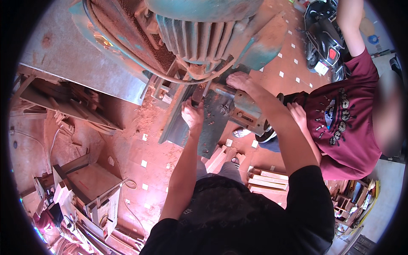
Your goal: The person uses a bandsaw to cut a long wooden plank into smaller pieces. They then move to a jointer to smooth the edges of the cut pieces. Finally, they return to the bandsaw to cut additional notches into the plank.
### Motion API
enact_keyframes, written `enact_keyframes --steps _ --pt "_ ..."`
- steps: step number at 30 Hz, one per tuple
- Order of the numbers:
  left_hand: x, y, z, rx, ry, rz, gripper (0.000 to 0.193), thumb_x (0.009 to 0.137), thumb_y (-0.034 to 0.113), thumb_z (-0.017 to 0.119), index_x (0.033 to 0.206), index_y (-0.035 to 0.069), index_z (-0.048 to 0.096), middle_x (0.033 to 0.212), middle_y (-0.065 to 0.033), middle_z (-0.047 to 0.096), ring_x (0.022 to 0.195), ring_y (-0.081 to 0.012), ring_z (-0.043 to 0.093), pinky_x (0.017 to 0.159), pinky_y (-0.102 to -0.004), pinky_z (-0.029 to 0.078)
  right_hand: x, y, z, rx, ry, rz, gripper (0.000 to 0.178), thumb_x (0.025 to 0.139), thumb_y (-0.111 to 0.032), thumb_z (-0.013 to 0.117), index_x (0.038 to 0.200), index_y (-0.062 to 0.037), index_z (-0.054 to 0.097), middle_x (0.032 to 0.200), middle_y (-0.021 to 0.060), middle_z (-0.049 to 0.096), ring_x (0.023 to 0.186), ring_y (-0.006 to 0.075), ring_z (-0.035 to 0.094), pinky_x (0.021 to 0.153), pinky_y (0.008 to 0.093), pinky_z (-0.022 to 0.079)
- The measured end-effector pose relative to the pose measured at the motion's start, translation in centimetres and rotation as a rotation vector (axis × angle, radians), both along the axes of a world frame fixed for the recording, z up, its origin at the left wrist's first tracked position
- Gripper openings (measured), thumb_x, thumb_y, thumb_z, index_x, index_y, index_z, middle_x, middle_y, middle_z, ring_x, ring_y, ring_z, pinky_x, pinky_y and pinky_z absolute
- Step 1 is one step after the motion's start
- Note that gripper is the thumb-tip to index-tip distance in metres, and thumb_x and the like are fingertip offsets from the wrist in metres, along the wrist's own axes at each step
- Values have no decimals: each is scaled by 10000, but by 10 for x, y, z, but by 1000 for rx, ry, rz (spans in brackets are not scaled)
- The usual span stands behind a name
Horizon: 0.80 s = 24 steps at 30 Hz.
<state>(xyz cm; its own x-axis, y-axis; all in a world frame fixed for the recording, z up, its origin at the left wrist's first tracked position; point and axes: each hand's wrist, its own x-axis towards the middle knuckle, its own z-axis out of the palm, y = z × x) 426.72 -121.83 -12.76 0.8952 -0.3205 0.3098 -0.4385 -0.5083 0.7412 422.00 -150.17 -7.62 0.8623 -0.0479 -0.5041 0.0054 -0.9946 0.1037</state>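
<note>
My left hand (pixel 192 114) is closed on the near end of a dark brown wooden block (pixel 198 92), which lies on the grey metal table (pixel 212 131) of a woodworking machine. Just beyond the block hangs the machine's ribbed, dust-coated green motor (pixel 199 38). My right hand (pixel 241 80) is curled at the far side of the table, beside a metal clamp housing (pixel 248 108); its fingertips and whatever they grip are hidden. Wood chips lie on the table between my hands.
A person in a maroon shirt (pixel 344 119) stands close on my right, one hand near my forearm. A black motorbike (pixel 325 38) is behind. Stacked boards (pixel 267 180) lie by my feet; a wooden cabinet (pixel 95 182) stands left. A cable (pixel 148 74) loops across the motor.
</note>
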Motion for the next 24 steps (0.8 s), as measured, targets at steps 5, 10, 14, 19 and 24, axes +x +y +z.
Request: enact_keyframes --steps 5,10,14,19,24 --pt "5 5 15 171 -51 -79 502 778 174 891 1184 -55 704 1012 -206 689 922 -406 695 816 -491 586 -3 -13 -13 -43 -79 210 254 1022 -312 524 1040 -181 741 1128 29 751 1239 251 675 1057 363 525" --pt "6 3 8 6 77 -130 475 836 190 863 1199 -68 697 1028 -208 692 891 -391 703 778 -460 596 -12 -28 -26 -58 -186 69 237 984 -350 551 954 -189 722 1068 20 734 1121 261 692 1003 389 535" --pt "11 4 2 -13 -77 -128 479 832 229 887 1180 -54 719 984 -204 712 835 -361 726 732 -439 600 -21 -30 -4 -153 -300 164 124 902 -258 599 871 -241 718 922 -28 697 969 221 692 903 395 550" --pt "10 6 1 86 -41 -103 479 788 189 914 1166 -34 721 1032 -203 723 936 -382 731 812 -449 602 -46 -13 56 -158 -355 -3 176 908 -192 612 888 -147 781 1033 47 742 1099 264 712 956 418 555" --pt "12 7 -4 26 -39 -81 557 799 312 920 1196 -36 741 1005 -218 725 886 -402 727 783 -485 591 -46 3 114 219 -338 -367 331 1016 -221 526 953 2 763 1067 209 776 1046 446 726 949 563 565"
